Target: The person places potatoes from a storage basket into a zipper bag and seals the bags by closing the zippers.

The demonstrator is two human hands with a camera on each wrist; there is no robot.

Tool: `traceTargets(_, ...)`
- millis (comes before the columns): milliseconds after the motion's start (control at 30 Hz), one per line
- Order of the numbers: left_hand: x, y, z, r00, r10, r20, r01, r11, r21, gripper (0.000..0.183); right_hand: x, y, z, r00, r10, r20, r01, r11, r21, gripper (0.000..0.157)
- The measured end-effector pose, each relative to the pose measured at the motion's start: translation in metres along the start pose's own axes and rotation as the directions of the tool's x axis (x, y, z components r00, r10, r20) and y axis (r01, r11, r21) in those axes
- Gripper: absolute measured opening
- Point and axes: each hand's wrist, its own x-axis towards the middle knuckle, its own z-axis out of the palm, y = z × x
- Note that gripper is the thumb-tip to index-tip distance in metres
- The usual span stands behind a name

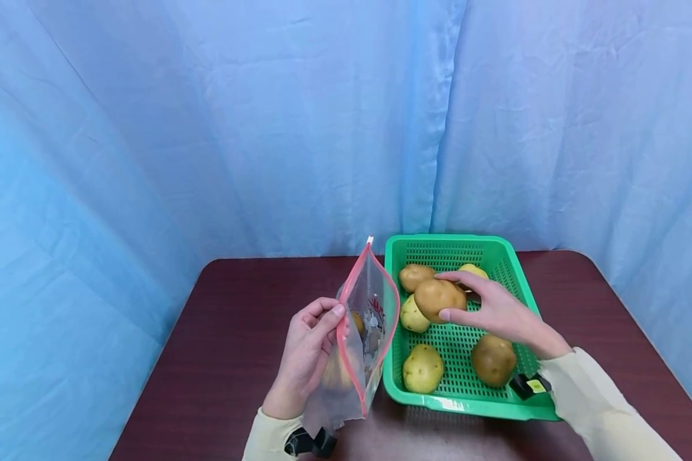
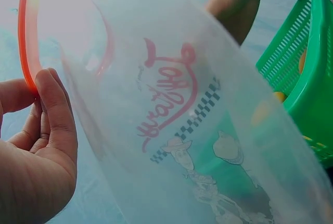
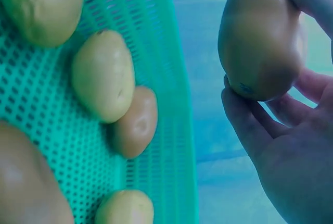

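My left hand (image 1: 308, 349) pinches the pink zip edge of a clear printed zip bag (image 1: 380, 320), whose mouth gapes toward the basket. Through its film, a potato (image 1: 357, 322) shows inside; the lower part is partly hidden by the hand. In the left wrist view the bag (image 2: 171, 104) bears red lettering and a cartoon figure. Fingers and thumb of my right hand (image 1: 498, 310) hold a brown potato (image 1: 440, 299) above the green basket (image 1: 473, 408). The right wrist view shows that potato (image 3: 260, 39) raised over the rim, gripped by its sides.
Inside the basket lie several potatoes: a yellow potato (image 1: 423, 369) front left, a large brown potato (image 1: 494, 360) at right, and others along the back. The basket's left wall stands right beside the bag. A dark red table (image 1: 236, 339) lies underneath, with a blue curtain (image 1: 323, 128) behind.
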Motion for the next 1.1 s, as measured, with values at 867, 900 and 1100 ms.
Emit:
traceTargets(867, 0.000, 0.001, 0.000, 1.000, -0.022, 0.010, 0.023, 0.999, -0.046, 0.013, -0.011, -0.069, 0.001, 0.968, -0.129, -0.215, 0.180, 0.955, 0.237, 0.064)
traceTargets(900, 0.000, 0.001, 0.000, 1.000, -0.023, 0.010, 0.024, 0.999, -0.047, 0.013, -0.012, -0.072, 0.002, 0.965, -0.136, -0.223, 0.190, 0.951, 0.242, 0.065)
traceTargets(1100, 0.000, 0.002, 0.000, 1.000, -0.025, 0.011, 0.026, 0.999, -0.042, 0.012, -0.010, -0.086, 0.007, 0.948, -0.184, -0.262, 0.258, 0.922, 0.288, 0.069)
